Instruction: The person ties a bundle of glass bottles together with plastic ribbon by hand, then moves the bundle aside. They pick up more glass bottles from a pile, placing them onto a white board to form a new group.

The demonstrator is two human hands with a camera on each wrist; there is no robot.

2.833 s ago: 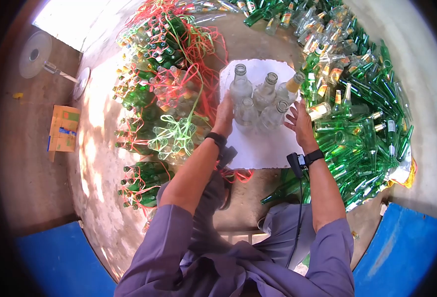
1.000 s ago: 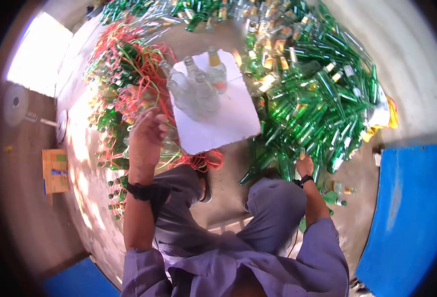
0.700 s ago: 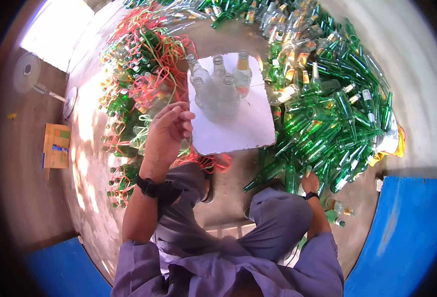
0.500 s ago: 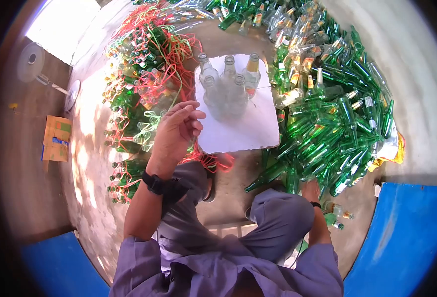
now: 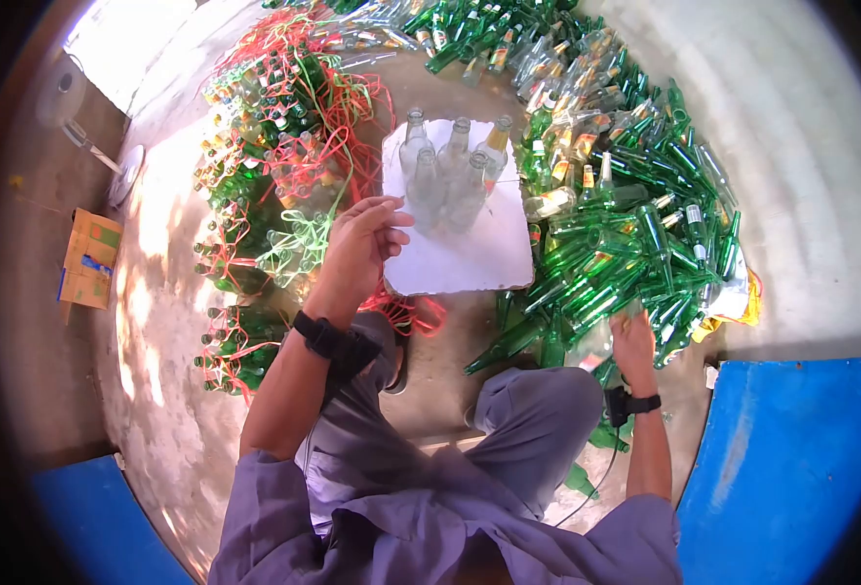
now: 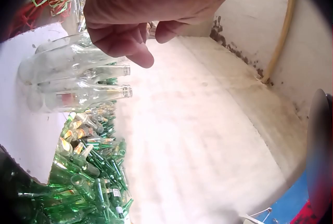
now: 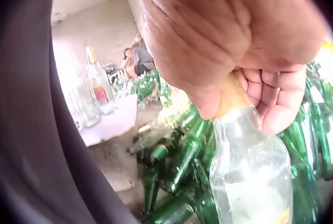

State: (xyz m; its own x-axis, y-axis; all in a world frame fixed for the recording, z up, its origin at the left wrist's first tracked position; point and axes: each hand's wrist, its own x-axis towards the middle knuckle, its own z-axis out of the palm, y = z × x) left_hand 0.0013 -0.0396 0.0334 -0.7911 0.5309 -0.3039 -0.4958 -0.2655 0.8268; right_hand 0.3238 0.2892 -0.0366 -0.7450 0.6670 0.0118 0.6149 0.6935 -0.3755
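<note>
My right hand point(image 5: 633, 347) grips a clear glass bottle point(image 7: 252, 167) by its yellow-wrapped neck, beside the pile of green bottles. In the right wrist view, thumb and fingers close round that neck, with the bottle's body hanging below. My left hand point(image 5: 357, 249) hovers by the near left corner area of a white board point(image 5: 460, 271), fingers loosely bent and nothing in them. Several clear glass bottles point(image 5: 466, 200) stand upright in a cluster on the board; one bottle point(image 5: 495, 154) has a yellow neck label.
Loose green bottles point(image 5: 596, 253) heap up on the right. Bottle bundles point(image 5: 299, 171) tangled with red and green strapping stand on the left. Blue panels point(image 5: 791, 439) flank the seat, and a cardboard box point(image 5: 91, 258) is at far left. Another person point(image 7: 139, 60) sits in the background.
My right hand has gone from the board to the pile, and now rises with a clear bottle. The left hand let go of the clustered bottles, drew back, then moved closer to them again.
</note>
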